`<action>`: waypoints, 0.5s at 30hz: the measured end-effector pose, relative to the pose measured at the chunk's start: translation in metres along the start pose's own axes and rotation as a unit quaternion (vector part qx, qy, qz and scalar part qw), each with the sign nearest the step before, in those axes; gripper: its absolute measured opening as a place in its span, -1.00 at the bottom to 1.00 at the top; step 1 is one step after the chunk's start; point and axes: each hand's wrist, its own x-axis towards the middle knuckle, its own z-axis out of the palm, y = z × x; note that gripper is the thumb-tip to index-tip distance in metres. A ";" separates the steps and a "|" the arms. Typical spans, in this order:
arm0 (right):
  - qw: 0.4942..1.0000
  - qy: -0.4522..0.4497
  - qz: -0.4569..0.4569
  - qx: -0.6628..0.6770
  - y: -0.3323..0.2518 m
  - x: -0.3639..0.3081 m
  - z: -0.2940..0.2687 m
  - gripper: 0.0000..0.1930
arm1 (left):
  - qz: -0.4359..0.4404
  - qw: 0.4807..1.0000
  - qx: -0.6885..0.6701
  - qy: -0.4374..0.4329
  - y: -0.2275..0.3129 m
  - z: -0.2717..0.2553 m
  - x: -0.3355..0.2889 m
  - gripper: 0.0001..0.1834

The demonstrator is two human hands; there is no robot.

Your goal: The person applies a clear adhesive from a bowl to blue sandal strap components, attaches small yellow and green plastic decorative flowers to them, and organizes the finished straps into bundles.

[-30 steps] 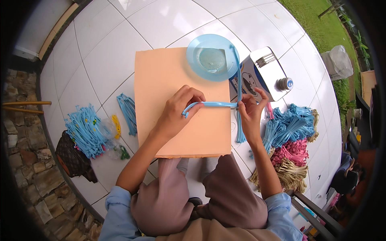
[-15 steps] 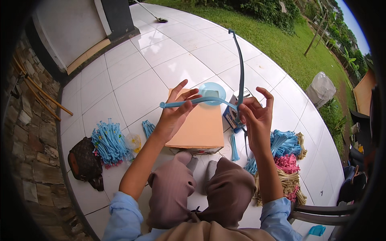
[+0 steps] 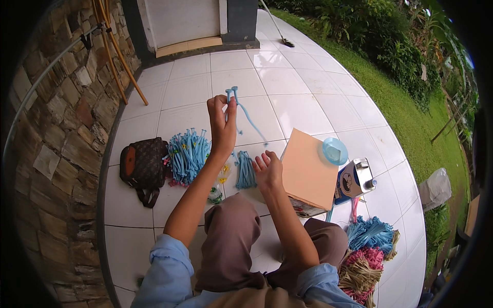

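Pinched in my left hand (image 3: 222,123) are light blue rubbery straps (image 3: 248,116) with flat round ends. Two of those ends stick up above the fingertips, and a thin length hangs down to the right. Lower and to the right is my right hand (image 3: 269,170), its fingers apart and holding nothing. It is between a small bundle of blue straps (image 3: 246,173) on the floor and a cardboard box (image 3: 310,167). A large pile of blue straps (image 3: 189,156) with coloured bits among them lies left of my left forearm.
A pale blue dish (image 3: 335,151) sits on the box's corner, with a metal can (image 3: 355,179) beside it. Bundles of blue straps (image 3: 372,233) and pink and beige ones (image 3: 359,272) lie at right. A brown bag (image 3: 144,167) stands near the stone wall (image 3: 56,169).
My view has swung left. The straps, spread between both hands before, are now gathered in my raised left hand. My right hand has let go and come down.
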 end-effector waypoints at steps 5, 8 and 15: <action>0.958 0.046 -0.201 -0.199 0.080 0.043 -0.047 -0.73 | -0.172 0.980 0.047 -0.090 -0.062 -0.051 -0.024 -0.74; 0.887 -0.049 -0.295 -0.351 0.106 0.072 -0.065 -0.74 | -0.374 0.923 -0.019 -0.095 -0.118 -0.065 -0.064 -0.72; 0.922 -0.045 -0.127 -0.364 0.150 0.138 -0.099 -0.60 | -0.524 0.849 -0.071 -0.012 -0.245 -0.042 -0.132 -0.72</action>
